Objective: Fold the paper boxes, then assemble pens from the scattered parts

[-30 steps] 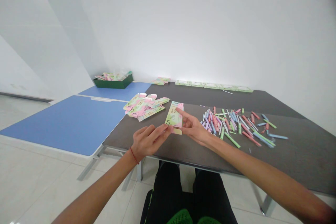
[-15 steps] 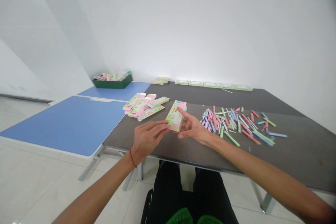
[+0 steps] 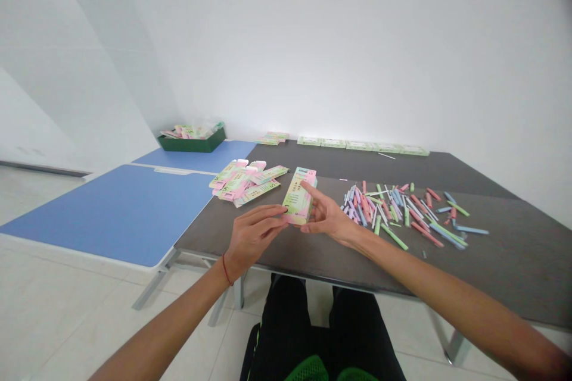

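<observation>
Left hand (image 3: 252, 237), right hand (image 3: 328, 218) pinching carton (image 3: 298, 196) (pastel).

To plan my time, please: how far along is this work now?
Looks done: a row of flat boxes along the far table edge. In hand: one pastel box between the left hand and right hand. Still left: the loose pile of printed cards and the scattered colored sticks.

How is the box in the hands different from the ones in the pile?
The carton between the left hand and right hand is folded into a box shape, while the cartons in the pile look flat. The held carton stands upright; the piled cartons lie overlapping on the dark table. Both share the same pink and green print.
</observation>
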Motion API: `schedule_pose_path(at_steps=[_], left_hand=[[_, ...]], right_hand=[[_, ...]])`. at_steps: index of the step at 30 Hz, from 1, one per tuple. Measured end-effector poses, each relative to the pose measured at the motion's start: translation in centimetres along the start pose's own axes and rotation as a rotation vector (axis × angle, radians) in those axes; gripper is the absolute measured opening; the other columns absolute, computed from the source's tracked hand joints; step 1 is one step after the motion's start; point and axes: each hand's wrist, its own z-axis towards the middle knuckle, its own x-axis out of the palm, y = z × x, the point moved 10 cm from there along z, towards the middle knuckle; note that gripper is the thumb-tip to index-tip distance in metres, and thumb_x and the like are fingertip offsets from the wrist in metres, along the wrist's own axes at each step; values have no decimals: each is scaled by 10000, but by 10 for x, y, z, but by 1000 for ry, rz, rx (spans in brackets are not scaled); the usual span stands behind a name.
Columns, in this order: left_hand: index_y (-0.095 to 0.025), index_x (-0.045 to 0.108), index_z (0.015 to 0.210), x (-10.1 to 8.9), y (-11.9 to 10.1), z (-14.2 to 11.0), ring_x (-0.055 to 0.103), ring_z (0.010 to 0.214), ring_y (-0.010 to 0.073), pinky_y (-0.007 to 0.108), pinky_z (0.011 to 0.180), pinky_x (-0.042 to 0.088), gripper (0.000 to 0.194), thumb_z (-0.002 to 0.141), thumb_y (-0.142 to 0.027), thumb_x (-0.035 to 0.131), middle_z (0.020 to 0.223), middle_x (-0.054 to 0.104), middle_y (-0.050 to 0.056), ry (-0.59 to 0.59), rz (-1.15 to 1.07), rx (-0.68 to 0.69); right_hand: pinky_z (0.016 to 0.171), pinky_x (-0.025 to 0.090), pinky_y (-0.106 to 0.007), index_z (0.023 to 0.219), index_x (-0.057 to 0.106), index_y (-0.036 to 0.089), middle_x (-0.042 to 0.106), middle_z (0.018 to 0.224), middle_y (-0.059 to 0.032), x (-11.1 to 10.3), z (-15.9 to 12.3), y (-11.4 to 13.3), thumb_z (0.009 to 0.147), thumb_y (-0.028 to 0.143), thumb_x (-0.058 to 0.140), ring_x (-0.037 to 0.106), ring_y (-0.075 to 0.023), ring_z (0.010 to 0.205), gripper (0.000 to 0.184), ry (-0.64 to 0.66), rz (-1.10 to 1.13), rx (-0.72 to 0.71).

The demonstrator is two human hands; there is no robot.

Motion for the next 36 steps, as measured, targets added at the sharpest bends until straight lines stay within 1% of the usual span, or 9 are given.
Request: schedule_pose_path(at_steps=[6, 8, 11, 14, 18, 21, 27, 33, 36], left_hand=[[-213, 763, 935, 0, 7, 4, 748, 1000, 183, 348, 890, 637, 70, 897, -154, 763, 1056, 795, 53, -13, -84, -90], [-218, 767, 986, 3, 9, 5, 737, 991, 181, 347, 882, 629, 90, 912, -172, 750, 1070, 783, 62, 17, -71, -104], [-250, 766, 1108, 8, 6, 4, 712, 1020, 188, 361, 881, 616, 191, 948, -168, 700, 1138, 761, 72, 99, 14, -48], [-278, 753, 1168, 9, 0, 1, 690, 1069, 198, 371, 895, 610, 278, 961, -118, 656, 1184, 756, 62, 139, 72, 38], [-278, 736, 1200, 7, -6, -2, 688, 1107, 200, 388, 949, 615, 320, 967, -92, 619, 1207, 762, 59, 137, 126, 100], [-255, 735, 1188, 8, -9, -2, 687, 1132, 212, 406, 979, 614, 322, 956, -68, 613, 1220, 763, 69, 144, 153, 121], [-250, 749, 1149, 10, -5, -1, 701, 1105, 203, 391, 954, 628, 268, 975, -100, 614, 1194, 775, 59, 144, 158, 80], [-240, 765, 1072, 6, -3, -1, 725, 1074, 199, 380, 926, 640, 180, 949, -137, 682, 1139, 791, 55, 52, 74, 14], [-227, 768, 1008, 4, -2, 1, 730, 1041, 190, 361, 908, 640, 150, 919, -118, 717, 1115, 795, 57, 27, 4, -11]], right_hand=[[858, 648, -343, 1586, 381, 369, 509, 1559, -89, 1, -1, 1, 515, 37, 951, 704, -220, 1084, 1258, -31, 21, 15], [867, 644, -341, 1592, 372, 367, 568, 1508, -83, 2, -1, 1, 534, 48, 946, 700, -229, 1106, 1245, -22, 27, 22], [861, 644, -341, 1586, 383, 370, 625, 1445, -71, 6, -2, 0, 539, 50, 944, 712, -218, 1067, 1230, 5, 44, 48], [871, 639, -337, 1571, 408, 370, 607, 1462, -65, 8, -3, 0, 525, 25, 942, 713, -199, 1040, 1224, 13, 60, 65], [871, 629, -315, 1557, 429, 376, 551, 1523, -60, 8, -3, 1, 522, 2, 936, 694, -200, 1092, 1212, 14, 62, 59], [863, 628, -310, 1566, 416, 380, 578, 1497, -59, 8, -2, 0, 521, 5, 936, 694, -201, 1089, 1226, 14, 65, 56], [847, 636, -303, 1577, 397, 371, 637, 1417, -57, 5, 0, -2, 521, -5, 937, 705, -193, 1055, 1244, 8, 74, 49], [865, 652, -353, 1553, 437, 379, 494, 1576, -71, 3, 0, -1, 498, 4, 947, 698, -234, 1124, 1230, -12, 48, 35], [878, 651, -373, 1557, 429, 380, 523, 1552, -75, 2, 0, -2, 515, 31, 954, 716, -229, 1088, 1218, -9, 38, 24]])
